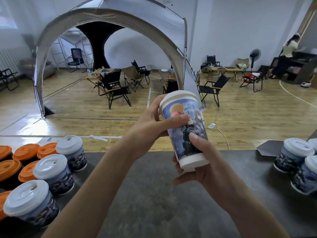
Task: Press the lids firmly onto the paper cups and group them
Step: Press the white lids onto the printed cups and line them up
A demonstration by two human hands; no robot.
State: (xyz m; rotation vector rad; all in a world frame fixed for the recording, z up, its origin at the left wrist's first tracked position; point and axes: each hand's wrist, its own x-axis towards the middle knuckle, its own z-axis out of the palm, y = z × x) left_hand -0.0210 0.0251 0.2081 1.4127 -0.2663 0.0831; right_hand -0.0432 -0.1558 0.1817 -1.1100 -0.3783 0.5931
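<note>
A paper cup (180, 107) is held up over the counter (154, 194), top tipped away. The left hand (151, 124) grips its middle; the right hand (204, 164) grips its bottom.

A paper cup (182, 145) printed in sky blue, with a peach-orange disc and charcoal cartoon figures, wears a white lid (180, 97) and a plain white base band between the left hand (154, 124) and right hand (204, 165). Left of the hands, matching cups (58, 177) in the same blue-and-dark print have white tops, beside bright orange lids (25, 152) on dark cups. Right of the hands, further printed cups (291, 157) are also capped white. The desk (154, 203) beneath is mottled dark grey. Beyond the hands lie a honey-toned wood floor (85, 107) lined in white, a pale grey tent (154, 23) and black chairs (113, 86).
</note>
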